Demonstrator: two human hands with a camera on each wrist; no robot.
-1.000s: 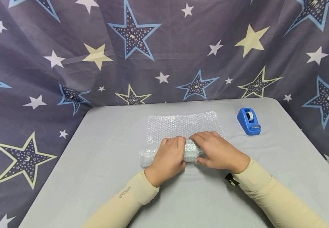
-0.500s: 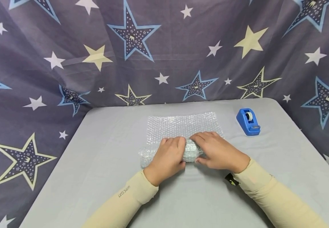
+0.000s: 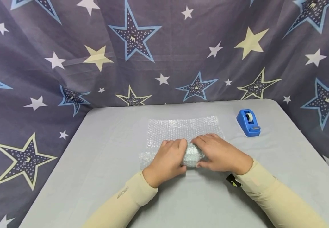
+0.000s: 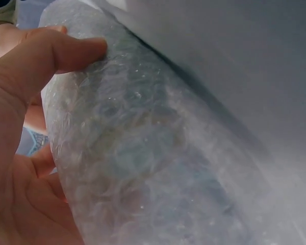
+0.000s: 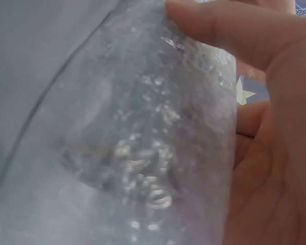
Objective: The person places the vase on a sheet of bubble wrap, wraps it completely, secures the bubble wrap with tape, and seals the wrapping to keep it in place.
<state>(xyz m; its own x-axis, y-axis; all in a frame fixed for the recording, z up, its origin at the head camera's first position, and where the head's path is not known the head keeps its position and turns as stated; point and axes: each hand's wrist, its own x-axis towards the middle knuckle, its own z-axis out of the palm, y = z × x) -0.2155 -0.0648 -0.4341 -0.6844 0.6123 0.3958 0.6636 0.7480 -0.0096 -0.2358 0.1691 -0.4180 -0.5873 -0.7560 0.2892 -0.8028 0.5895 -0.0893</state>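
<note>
A roll of bubble wrap [image 3: 191, 157] lies across the middle of the table, wound round something pale green that shows only dimly through the layers. From its far side a flat stretch of the bubble wrap sheet [image 3: 181, 127] spreads over the cloth. My left hand [image 3: 166, 162] grips the roll left of its middle, thumb on the near side and fingers over the top. To the right, my right hand [image 3: 220, 154] holds it the same way. Both wrist views show a thumb [image 4: 81, 53] pressed on the bubbly surface, with the other fingers behind the roll.
A blue tape dispenser [image 3: 248, 123] with a roll of tape stands at the back right of the table [image 3: 102, 136], which has a light grey cover. Behind and at the sides hangs a dark curtain [image 3: 164, 47] with stars.
Both hands and the roll have shifted slightly toward the person. The flat sheet's far edge has come nearer with them. The tape dispenser stays where it was.
</note>
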